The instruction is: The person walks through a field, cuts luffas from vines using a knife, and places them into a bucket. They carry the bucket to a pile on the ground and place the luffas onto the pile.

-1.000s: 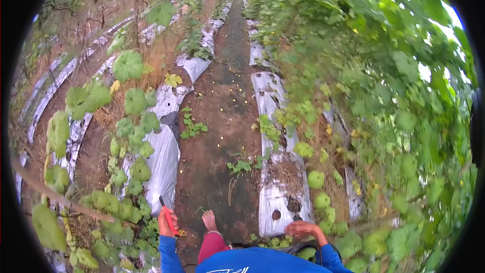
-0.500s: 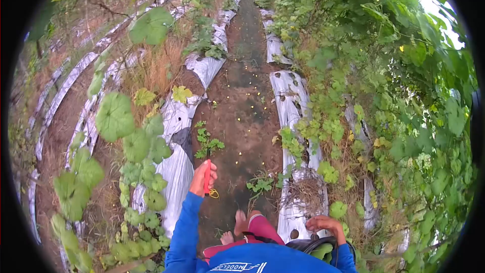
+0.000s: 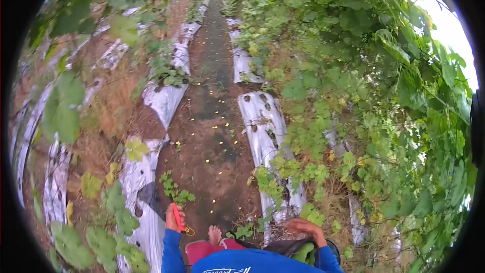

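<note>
Left hand (image 3: 170, 220) was closed around a slim hand tool with a bright red handle (image 3: 177, 216) — fingers curled round it, just ahead of the blue sleeve (image 3: 173, 253). We gripped it upright in the fist, probably so the far end stayed clear of our body and legs. A thin yellow cord loop (image 3: 189, 231) hung off the near end, to the right of the fist, likely there as a wrist or carry loop.

Right hand (image 3: 302, 226) was loosely open, fingers extended together and turned inward, pinching nothing that we could make out. It was just above a dark bag with a black rim (image 3: 282, 246) at our right side, with green contents (image 3: 303, 253) showing. We judged the bag was worn there to be in easy reach and leave the left arm free.

Tool position: left of our bare foot (image 3: 215, 234), in front of the silver plastic sheet (image 3: 144, 174), near the low green plant (image 3: 174, 191) at the edge of the brown dirt path (image 3: 207, 177). Its long axis ran mostly forward — far end away from us, leaning slightly left, corded end back toward us. Blade or tip: too small and blurred to tell.
</note>
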`<state>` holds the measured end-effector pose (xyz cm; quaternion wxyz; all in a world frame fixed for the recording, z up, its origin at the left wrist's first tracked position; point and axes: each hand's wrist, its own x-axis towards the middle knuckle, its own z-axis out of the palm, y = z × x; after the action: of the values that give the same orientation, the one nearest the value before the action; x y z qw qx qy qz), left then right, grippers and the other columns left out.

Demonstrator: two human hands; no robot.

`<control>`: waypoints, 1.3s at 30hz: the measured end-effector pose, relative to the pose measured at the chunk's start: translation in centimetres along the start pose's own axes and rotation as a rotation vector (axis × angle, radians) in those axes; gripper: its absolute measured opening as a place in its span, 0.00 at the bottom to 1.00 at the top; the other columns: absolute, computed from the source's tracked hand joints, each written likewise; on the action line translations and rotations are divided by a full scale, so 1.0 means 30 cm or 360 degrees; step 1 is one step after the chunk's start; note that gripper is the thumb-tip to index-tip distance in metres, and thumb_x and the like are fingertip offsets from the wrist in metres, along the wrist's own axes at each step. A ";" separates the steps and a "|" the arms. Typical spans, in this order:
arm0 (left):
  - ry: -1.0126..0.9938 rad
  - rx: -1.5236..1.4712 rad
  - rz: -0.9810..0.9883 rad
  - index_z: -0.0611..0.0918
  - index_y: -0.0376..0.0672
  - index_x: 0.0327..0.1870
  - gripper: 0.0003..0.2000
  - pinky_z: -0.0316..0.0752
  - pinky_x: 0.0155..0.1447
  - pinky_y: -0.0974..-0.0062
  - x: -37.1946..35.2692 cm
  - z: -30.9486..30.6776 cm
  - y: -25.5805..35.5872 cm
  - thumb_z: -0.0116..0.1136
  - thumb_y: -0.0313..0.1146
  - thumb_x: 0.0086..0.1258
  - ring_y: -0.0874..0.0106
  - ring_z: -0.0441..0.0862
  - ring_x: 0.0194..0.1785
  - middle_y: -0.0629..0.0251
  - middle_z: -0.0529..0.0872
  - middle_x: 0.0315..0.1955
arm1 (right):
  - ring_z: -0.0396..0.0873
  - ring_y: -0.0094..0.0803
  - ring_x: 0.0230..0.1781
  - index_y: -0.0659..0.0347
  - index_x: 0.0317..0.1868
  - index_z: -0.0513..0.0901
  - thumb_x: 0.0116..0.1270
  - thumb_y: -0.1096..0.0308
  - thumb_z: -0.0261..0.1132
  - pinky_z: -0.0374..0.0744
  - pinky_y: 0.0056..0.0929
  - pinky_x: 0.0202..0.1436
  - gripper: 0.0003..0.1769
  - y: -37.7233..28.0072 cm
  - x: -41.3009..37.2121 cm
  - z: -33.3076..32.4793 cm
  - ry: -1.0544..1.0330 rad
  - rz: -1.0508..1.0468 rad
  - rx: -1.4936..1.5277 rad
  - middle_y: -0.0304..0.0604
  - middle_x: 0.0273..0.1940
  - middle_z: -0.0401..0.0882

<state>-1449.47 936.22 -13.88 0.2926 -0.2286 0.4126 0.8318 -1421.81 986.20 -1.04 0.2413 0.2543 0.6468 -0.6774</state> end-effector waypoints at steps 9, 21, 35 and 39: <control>-0.0345 0.0092 0.0090 0.76 0.46 0.38 0.24 0.63 0.16 0.77 0.475 0.349 0.246 0.46 0.61 0.70 0.77 0.69 0.15 0.68 0.77 0.16 | 0.74 0.26 0.57 0.51 0.66 0.72 0.64 0.37 0.60 0.72 0.30 0.55 0.37 -0.489 0.593 -0.090 -0.0453 0.0224 -0.0404 0.31 0.62 0.73; -0.0242 -0.0004 -0.0013 0.76 0.45 0.42 0.26 0.65 0.20 0.75 1.278 0.586 0.762 0.47 0.63 0.69 0.75 0.72 0.19 0.67 0.77 0.20 | 0.76 0.31 0.56 0.58 0.67 0.70 0.67 0.47 0.61 0.76 0.37 0.56 0.34 -1.031 1.167 -0.441 0.0009 0.0163 -0.0356 0.40 0.63 0.74; -0.0470 -0.0046 0.0025 0.77 0.41 0.45 0.27 0.69 0.25 0.77 2.063 1.061 1.189 0.46 0.61 0.71 0.75 0.73 0.22 0.65 0.81 0.25 | 0.81 0.38 0.49 0.67 0.57 0.78 0.61 0.53 0.65 0.80 0.34 0.50 0.30 -1.757 1.686 -0.587 -0.0071 0.0080 0.0201 0.51 0.56 0.79; -0.0389 -0.0040 -0.0028 0.77 0.43 0.44 0.26 0.69 0.25 0.74 2.343 1.264 1.291 0.50 0.62 0.68 0.74 0.72 0.21 0.65 0.79 0.23 | 0.82 0.39 0.39 0.71 0.54 0.76 0.57 0.42 0.68 0.79 0.36 0.37 0.39 -1.846 1.979 -0.927 -0.0015 -0.0095 0.0226 0.49 0.40 0.82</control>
<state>-1531.81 969.36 -15.14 0.3451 -0.1329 0.3613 0.8560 -1502.03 1016.71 0.76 0.2054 0.2480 0.6033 -0.7296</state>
